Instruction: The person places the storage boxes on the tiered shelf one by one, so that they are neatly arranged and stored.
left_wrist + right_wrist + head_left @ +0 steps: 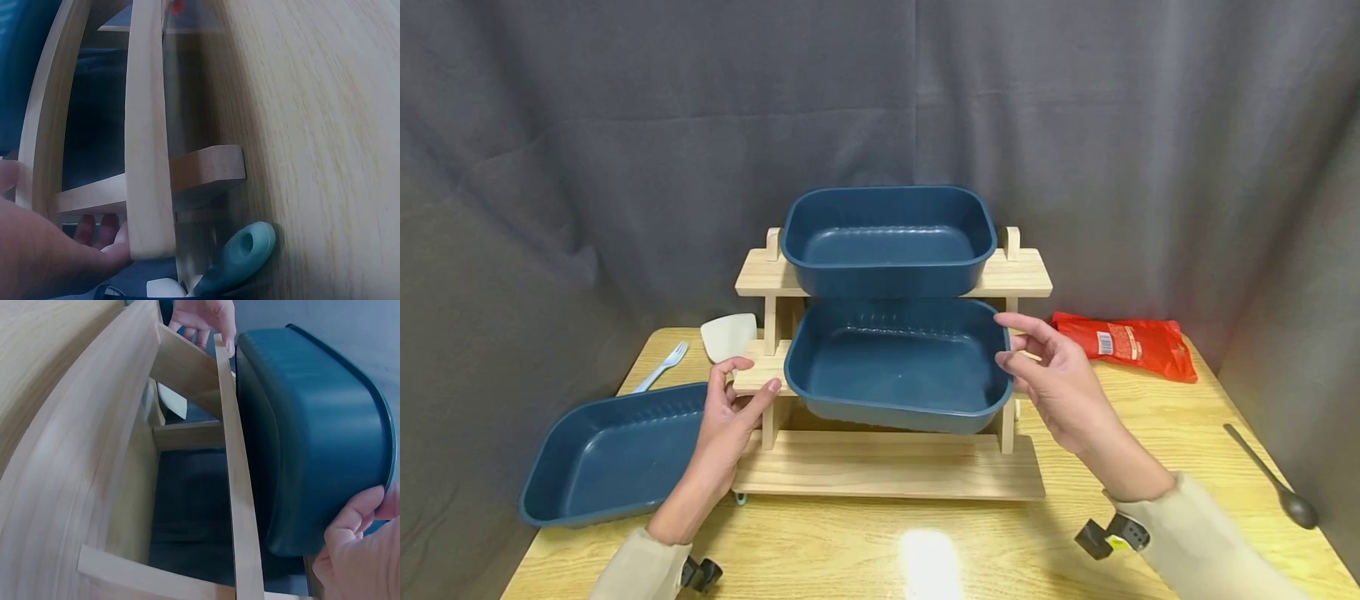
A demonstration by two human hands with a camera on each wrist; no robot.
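A tiered wooden shelf [887, 467] stands on the table, with one dark blue plastic bin [887, 237] on its top board. A second blue bin [898, 367] sits on the middle board, slightly askew, its right front corner jutting forward. My left hand [722, 425] grips the left end of that middle board, thumb on top; the left wrist view shows curled fingers [103, 234] beside the wood. With my right hand [1063, 387] I pinch the right rim of the middle bin. The right wrist view shows this bin [319, 437] from below, with my right hand [356, 550] at its edge.
A third blue bin [625, 454] lies on the table at left, by a light blue fork [662, 367] and a white spatula head [728, 335]. A red packet [1131, 346] and a dark spoon [1273, 479] lie at right. A grey curtain [880, 92] hangs behind.
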